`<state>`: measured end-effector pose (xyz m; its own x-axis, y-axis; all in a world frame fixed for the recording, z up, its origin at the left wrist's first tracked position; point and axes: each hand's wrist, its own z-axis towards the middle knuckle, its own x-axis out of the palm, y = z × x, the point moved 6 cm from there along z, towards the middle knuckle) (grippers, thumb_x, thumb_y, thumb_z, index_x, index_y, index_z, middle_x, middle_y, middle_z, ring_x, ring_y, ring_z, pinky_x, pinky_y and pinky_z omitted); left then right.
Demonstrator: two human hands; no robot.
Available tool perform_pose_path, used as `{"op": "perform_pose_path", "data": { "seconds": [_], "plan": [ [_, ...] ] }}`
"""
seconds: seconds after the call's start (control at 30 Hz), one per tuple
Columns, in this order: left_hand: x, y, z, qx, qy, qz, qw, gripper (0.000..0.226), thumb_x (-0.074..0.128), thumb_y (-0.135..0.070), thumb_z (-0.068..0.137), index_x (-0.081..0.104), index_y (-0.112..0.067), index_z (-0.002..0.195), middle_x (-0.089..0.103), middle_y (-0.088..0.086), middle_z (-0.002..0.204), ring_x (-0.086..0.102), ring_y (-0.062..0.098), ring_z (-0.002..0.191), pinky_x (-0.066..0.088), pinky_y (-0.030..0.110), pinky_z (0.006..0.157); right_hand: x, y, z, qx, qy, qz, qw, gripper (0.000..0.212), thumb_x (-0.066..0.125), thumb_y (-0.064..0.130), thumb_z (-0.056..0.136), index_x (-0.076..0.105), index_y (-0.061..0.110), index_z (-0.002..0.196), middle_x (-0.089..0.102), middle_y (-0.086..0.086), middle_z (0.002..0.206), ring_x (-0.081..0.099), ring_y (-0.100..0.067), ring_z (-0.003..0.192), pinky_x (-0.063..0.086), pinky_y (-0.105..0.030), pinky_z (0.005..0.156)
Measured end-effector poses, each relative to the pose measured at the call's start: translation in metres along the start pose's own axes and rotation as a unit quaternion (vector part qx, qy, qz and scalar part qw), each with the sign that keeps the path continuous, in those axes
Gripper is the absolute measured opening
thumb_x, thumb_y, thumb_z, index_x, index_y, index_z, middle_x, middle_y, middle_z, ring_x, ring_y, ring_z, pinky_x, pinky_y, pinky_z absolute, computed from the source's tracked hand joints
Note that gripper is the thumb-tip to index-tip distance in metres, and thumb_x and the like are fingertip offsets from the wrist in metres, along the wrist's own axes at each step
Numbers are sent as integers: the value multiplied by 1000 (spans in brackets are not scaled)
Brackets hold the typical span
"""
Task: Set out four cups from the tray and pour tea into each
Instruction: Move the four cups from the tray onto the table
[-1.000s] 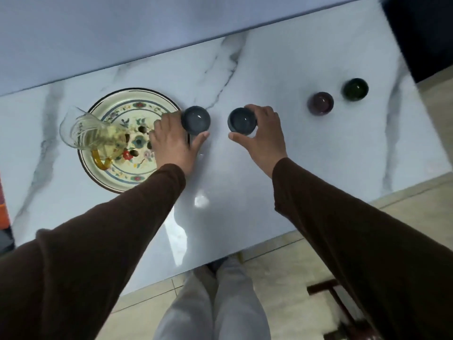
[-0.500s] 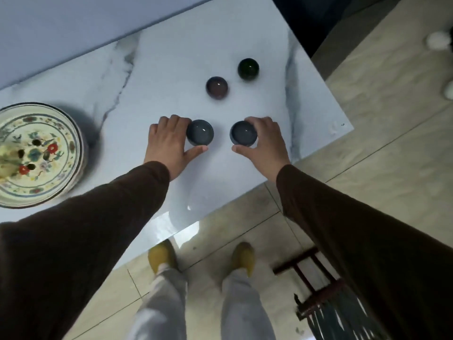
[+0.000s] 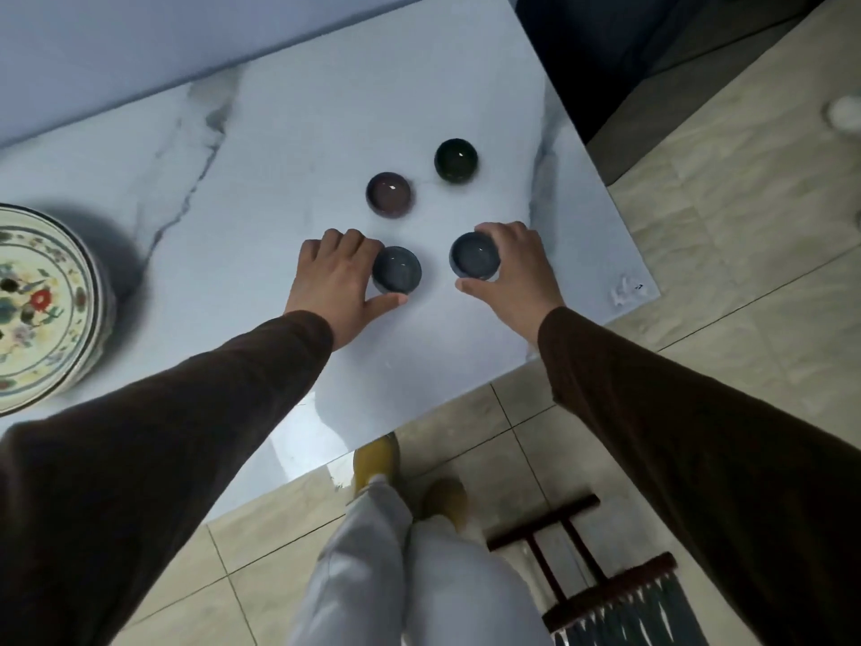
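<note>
Several small cups stand on the white marble table [image 3: 289,179]. My left hand [image 3: 333,284] grips a grey-blue cup [image 3: 397,270] between thumb and fingers. A second grey-blue cup [image 3: 474,255] is held the same way in my right hand [image 3: 517,272]. Both cups rest low on the tabletop. Behind them stand a purple cup [image 3: 390,194] and a dark green cup [image 3: 456,160], both untouched. The floral tray [image 3: 88,291] sits at the far left, partly cut off by the frame edge. No teapot or pitcher shows.
The table's right edge and near corner lie close to the right cup, with tiled floor [image 3: 727,235] beyond. A dark wooden stool [image 3: 582,566] stands by my legs below the table. A blue wall [image 3: 140,53] runs behind the table.
Both hands carried the two grey-blue cups rightward from beside the tray to just in front of the purple and green cups. The view swung right, so the tray and glass pitcher slid out left.
</note>
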<state>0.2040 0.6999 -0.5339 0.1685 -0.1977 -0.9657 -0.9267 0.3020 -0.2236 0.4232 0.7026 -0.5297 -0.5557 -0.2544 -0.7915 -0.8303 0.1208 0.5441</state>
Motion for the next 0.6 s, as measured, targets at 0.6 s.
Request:
{"op": "perform_pose_path", "data": {
  "seconds": [0.6],
  "plan": [
    [45, -39, 45, -106, 35, 21, 994, 64, 53, -67, 77, 54, -19, 120, 55, 4, 110, 47, 30, 103, 34, 44, 92, -8, -56, 95, -132, 103, -68, 984, 68, 81, 36, 71, 51, 15, 127, 50, -6, 125, 43, -26, 117, 37, -30, 95]
  ]
}}
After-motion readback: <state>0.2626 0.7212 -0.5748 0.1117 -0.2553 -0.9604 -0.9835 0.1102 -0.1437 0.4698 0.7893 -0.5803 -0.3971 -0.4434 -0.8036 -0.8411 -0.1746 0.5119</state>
